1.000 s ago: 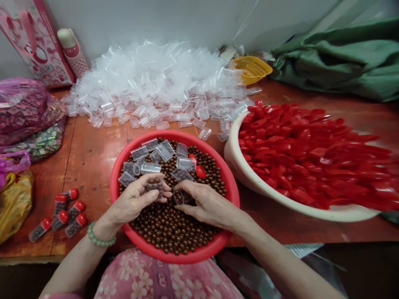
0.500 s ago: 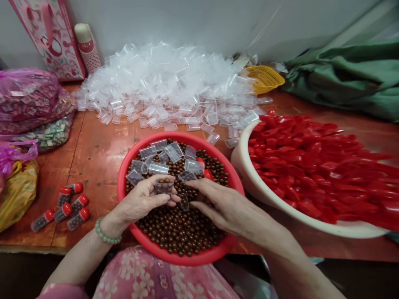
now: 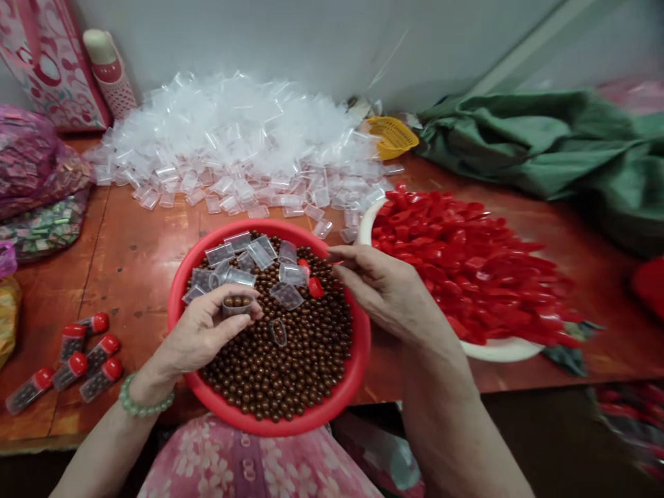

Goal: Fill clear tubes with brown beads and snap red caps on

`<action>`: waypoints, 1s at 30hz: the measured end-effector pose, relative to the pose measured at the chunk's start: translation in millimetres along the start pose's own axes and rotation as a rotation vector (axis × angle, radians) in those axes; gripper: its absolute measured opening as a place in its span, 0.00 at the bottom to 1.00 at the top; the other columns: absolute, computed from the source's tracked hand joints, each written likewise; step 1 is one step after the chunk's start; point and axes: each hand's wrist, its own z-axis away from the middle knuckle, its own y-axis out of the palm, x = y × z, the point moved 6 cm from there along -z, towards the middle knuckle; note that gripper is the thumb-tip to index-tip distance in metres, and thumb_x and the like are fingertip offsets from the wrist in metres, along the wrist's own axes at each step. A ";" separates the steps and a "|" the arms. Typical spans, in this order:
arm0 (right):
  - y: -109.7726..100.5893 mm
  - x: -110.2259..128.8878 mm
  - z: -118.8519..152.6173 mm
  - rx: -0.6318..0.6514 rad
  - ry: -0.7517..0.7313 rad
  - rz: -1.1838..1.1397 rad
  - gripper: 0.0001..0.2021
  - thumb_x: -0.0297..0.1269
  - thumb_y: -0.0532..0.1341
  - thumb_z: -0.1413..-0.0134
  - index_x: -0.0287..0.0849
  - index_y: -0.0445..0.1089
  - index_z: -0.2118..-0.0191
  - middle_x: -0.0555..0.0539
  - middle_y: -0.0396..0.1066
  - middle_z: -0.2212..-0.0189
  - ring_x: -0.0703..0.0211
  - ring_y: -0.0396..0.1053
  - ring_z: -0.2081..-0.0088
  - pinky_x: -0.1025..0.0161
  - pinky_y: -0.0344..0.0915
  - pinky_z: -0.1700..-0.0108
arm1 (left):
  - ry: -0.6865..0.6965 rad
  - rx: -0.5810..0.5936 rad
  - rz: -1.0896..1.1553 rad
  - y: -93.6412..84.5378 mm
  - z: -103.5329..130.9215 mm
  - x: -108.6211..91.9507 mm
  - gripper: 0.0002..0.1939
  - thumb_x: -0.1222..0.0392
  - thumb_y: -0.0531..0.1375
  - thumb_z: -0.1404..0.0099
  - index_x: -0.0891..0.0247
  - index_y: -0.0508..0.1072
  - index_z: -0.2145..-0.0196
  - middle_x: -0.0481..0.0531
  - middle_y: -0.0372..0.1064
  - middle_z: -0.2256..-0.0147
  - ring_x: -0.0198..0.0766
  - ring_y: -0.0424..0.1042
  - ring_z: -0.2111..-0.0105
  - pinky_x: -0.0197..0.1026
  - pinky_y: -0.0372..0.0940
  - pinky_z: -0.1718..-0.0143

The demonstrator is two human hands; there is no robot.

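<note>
My left hand [image 3: 212,328] is closed round a small clear container [image 3: 237,305] with brown balls in it, held upright above the left part of a red basin [image 3: 363,360]. The basin holds many brown balls [image 3: 274,380], several clear containers [image 3: 262,252] and a few red caps [image 3: 315,287]. My right hand [image 3: 381,287] is over the basin's right rim, thumb and fingers apart, with nothing visible between them. Just right of it stands a white basin [image 3: 501,351] heaped with red caps [image 3: 461,256].
Several filled containers with red caps [image 3: 70,370] lie at left. A big pile of clear containers [image 3: 233,138] spans the back. Around them are a yellow basket [image 3: 391,137], green cloth [image 3: 544,145], a bottle [image 3: 110,72], a pink bag [image 3: 52,76] and plastic bags [image 3: 36,166].
The view has shifted to the right. My right hand has moved from over the balls toward the red caps. My left hand still holds the filled container.
</note>
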 end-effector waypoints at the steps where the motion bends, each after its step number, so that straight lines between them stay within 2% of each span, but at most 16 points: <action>1: 0.1 -7.3 0.8 0.014 0.028 0.029 0.12 0.33 0.56 0.40 0.43 0.70 0.52 0.44 0.75 0.60 0.54 0.74 0.61 0.55 0.70 0.55 | 0.004 0.005 -0.037 0.8 -0.5 -0.7 0.12 0.63 0.62 0.37 0.64 0.71 0.55 0.52 0.74 0.62 0.34 0.73 0.61 0.38 0.65 0.54; 5: 15.0 -17.5 2.2 0.159 0.106 0.161 0.09 0.33 0.55 0.40 0.43 0.71 0.59 0.45 0.75 0.64 0.54 0.73 0.63 0.57 0.68 0.58 | -0.024 0.036 -0.064 7.9 -4.0 2.6 0.13 0.63 0.60 0.37 0.65 0.71 0.53 0.52 0.74 0.62 0.34 0.73 0.60 0.38 0.65 0.53; 9: 33.1 -20.4 2.3 0.278 0.177 0.288 0.08 0.37 0.58 0.42 0.41 0.69 0.59 0.45 0.73 0.68 0.52 0.72 0.66 0.58 0.66 0.64 | -0.069 0.025 0.015 11.0 -8.8 7.2 0.16 0.64 0.61 0.38 0.65 0.69 0.52 0.51 0.72 0.62 0.34 0.73 0.61 0.39 0.66 0.54; 14: 36.4 -26.2 5.6 0.236 0.153 0.273 0.10 0.37 0.58 0.44 0.42 0.70 0.57 0.44 0.74 0.66 0.53 0.71 0.67 0.58 0.65 0.65 | -0.139 0.024 0.149 8.1 -8.9 12.2 0.24 0.68 0.64 0.43 0.62 0.65 0.49 0.50 0.71 0.62 0.34 0.73 0.62 0.38 0.65 0.57; 17: 24.1 -27.0 11.2 0.111 0.188 0.121 0.14 0.40 0.61 0.46 0.42 0.70 0.55 0.45 0.73 0.68 0.55 0.70 0.69 0.57 0.67 0.65 | -0.137 0.031 0.188 5.9 -5.5 11.3 0.24 0.68 0.64 0.43 0.62 0.65 0.48 0.52 0.71 0.61 0.36 0.74 0.61 0.39 0.65 0.58; 20: 11.6 -23.6 17.9 -0.033 0.278 -0.209 0.19 0.42 0.65 0.49 0.45 0.69 0.51 0.48 0.72 0.68 0.56 0.70 0.67 0.59 0.70 0.64 | -0.123 0.057 0.213 5.3 -2.5 9.8 0.24 0.68 0.64 0.42 0.61 0.66 0.48 0.52 0.71 0.60 0.36 0.74 0.61 0.39 0.66 0.59; 23: 11.7 -14.9 22.4 -0.140 0.358 -0.554 0.24 0.40 0.68 0.53 0.50 0.68 0.48 0.49 0.72 0.62 0.57 0.72 0.62 0.59 0.73 0.60 | -0.113 0.073 0.239 4.9 -1.8 10.1 0.24 0.68 0.65 0.43 0.61 0.67 0.48 0.52 0.72 0.60 0.37 0.74 0.61 0.39 0.66 0.59; 25: 21.3 -4.6 22.7 -0.149 0.381 -0.725 0.24 0.39 0.69 0.54 0.52 0.68 0.49 0.49 0.72 0.60 0.58 0.73 0.63 0.58 0.74 0.59 | -0.123 0.063 0.256 5.3 -2.2 11.6 0.25 0.67 0.66 0.44 0.62 0.67 0.49 0.53 0.72 0.60 0.38 0.74 0.61 0.40 0.66 0.58; 28: 42.8 16.8 20.1 -0.085 0.348 -0.910 0.24 0.39 0.68 0.51 0.56 0.64 0.47 0.49 0.70 0.56 0.60 0.75 0.67 0.57 0.75 0.59 | -0.150 0.019 0.272 7.9 -2.4 14.0 0.23 0.66 0.68 0.46 0.63 0.68 0.53 0.52 0.72 0.62 0.36 0.74 0.62 0.41 0.65 0.56; 30: 56.2 29.0 18.8 -0.034 0.319 -0.985 0.27 0.38 0.66 0.48 0.60 0.60 0.43 0.49 0.68 0.52 0.60 0.76 0.66 0.57 0.75 0.58 | -0.165 -0.011 0.286 11.2 -1.9 15.2 0.22 0.65 0.70 0.48 0.64 0.68 0.56 0.51 0.72 0.63 0.34 0.73 0.63 0.41 0.65 0.56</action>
